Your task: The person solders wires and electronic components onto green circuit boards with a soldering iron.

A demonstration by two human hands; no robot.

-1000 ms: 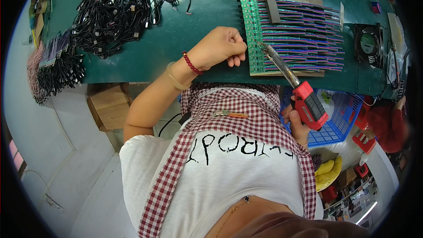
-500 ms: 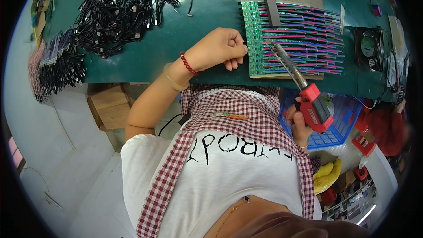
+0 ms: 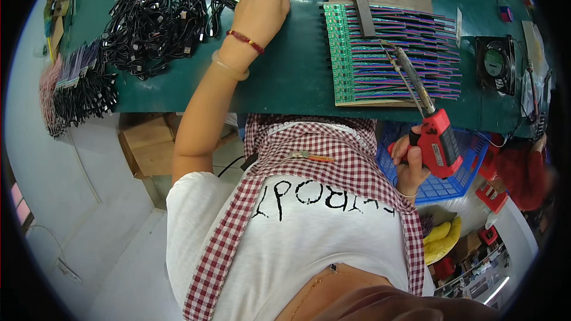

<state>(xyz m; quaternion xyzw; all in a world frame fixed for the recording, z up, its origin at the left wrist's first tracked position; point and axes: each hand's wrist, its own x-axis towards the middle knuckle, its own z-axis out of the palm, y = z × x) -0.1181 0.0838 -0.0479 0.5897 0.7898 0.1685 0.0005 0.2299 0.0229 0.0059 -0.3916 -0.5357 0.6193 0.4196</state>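
The left hand (image 3: pixel 262 15) is beside the cables (image 3: pixel 157 24), grip unclear; the right hand (image 3: pixel 410 163) holds a soldering iron (image 3: pixel 439 134) over wires (image 3: pixel 380 76).

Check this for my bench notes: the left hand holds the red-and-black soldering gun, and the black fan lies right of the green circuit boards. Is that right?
One slip: the head view shows the right hand, not the left hand, holding the soldering gun. The black fan does lie right of the green circuit boards.
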